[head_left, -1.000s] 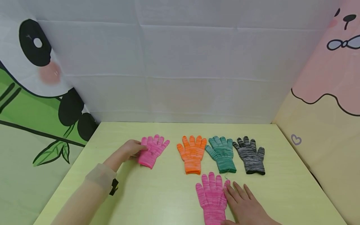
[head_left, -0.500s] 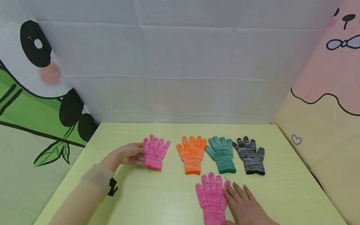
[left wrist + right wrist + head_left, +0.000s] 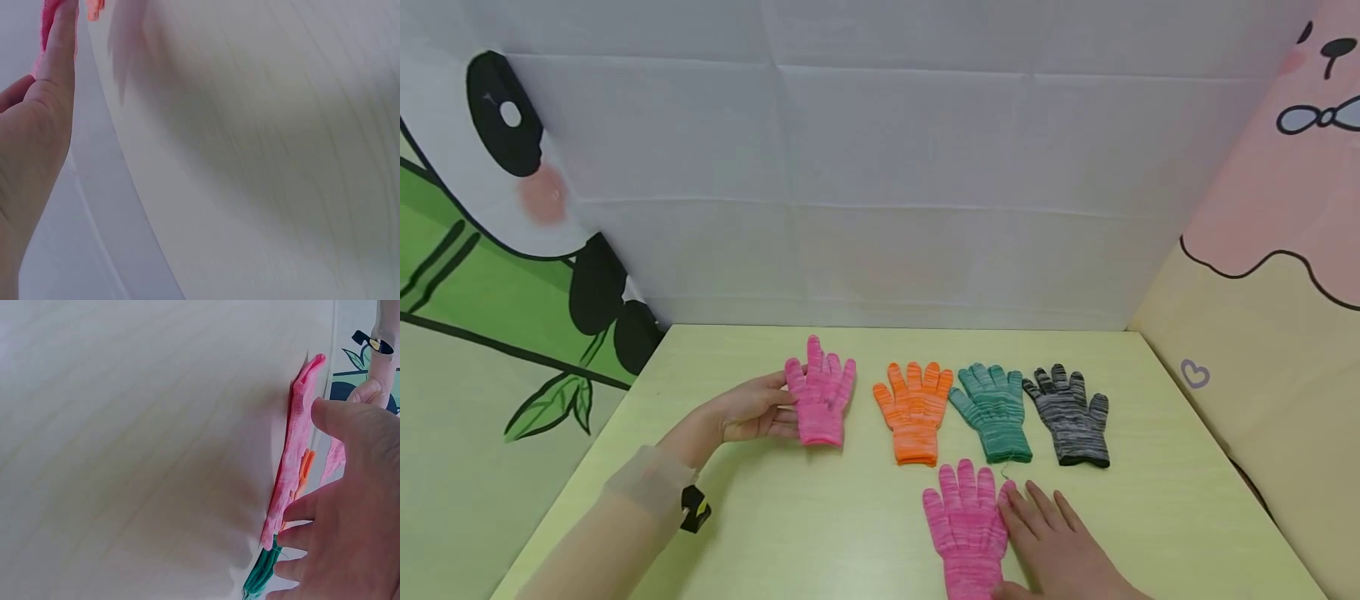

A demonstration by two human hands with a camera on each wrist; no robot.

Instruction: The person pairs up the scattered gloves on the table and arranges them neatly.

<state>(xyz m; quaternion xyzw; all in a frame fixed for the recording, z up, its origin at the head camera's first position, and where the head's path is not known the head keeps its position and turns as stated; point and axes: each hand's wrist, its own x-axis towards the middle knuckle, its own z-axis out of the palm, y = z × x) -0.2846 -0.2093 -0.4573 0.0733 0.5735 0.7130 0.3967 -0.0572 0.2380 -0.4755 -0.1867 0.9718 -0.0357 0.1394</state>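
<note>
My left hand [image 3: 760, 410] pinches a small pink knit glove [image 3: 822, 400] by its side edge, thumb in front and other fingers behind. The glove is raised off the table, its fingers pointing up; in the left wrist view only a bit of its pink fabric [image 3: 46, 25] shows. A second pink glove [image 3: 966, 533] lies flat at the front of the table, its cuff cut off by the bottom of the head view. My right hand [image 3: 1060, 542] lies beside it with fingers spread and straight, fingertips at the glove's thumb. The right wrist view shows this hand [image 3: 356, 494] along the glove's edge.
An orange glove [image 3: 914, 412], a green glove [image 3: 994, 414] and a grey-black glove [image 3: 1070, 417] lie in a row on the pale yellow table [image 3: 820, 525]. A loose thread hangs from the green cuff. Cloth-covered walls [image 3: 895, 200] stand behind and at both sides.
My left hand has lifted the small pink glove and turned it more upright, moving it slightly right. My right hand and the other gloves have stayed in place.
</note>
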